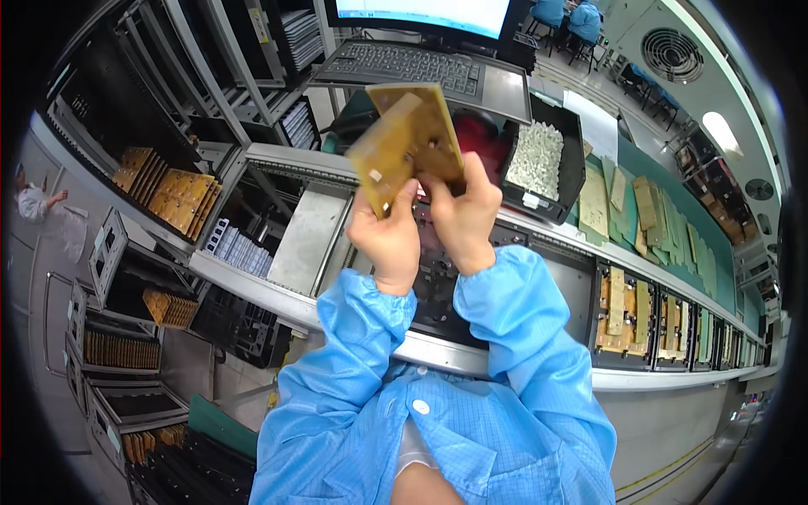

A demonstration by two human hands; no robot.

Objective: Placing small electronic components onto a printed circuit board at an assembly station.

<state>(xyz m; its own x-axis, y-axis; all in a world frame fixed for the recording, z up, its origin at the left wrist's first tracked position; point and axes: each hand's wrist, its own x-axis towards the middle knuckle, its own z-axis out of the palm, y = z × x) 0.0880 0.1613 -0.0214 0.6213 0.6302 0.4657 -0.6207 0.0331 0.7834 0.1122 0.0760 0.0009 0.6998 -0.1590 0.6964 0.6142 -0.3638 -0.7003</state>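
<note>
In front of my chest my left hand [389, 244] is closed on the lower edge of a yellow-brown circuit board [380, 162], slightly blurred, with small pale parts near its bottom. My right hand [467, 215] pinches a second brown circuit board [439, 126] by its lower right side. The two boards are tilted up and overlap, the left one partly in front of the other. My fingertips come close together at their lower edges, and whether the boards touch cannot be told. Below my hands lies a dark fixture [438, 286] on the conveyor line, partly hidden by my sleeves.
Behind the boards are a keyboard [404, 67] and a lit monitor [429, 15]. A black bin of small white parts [537, 160] stands to the right, near green board strips [665, 219]. Filled fixtures [623, 316] line the right conveyor. Racks of brown boards [181, 202] stand left.
</note>
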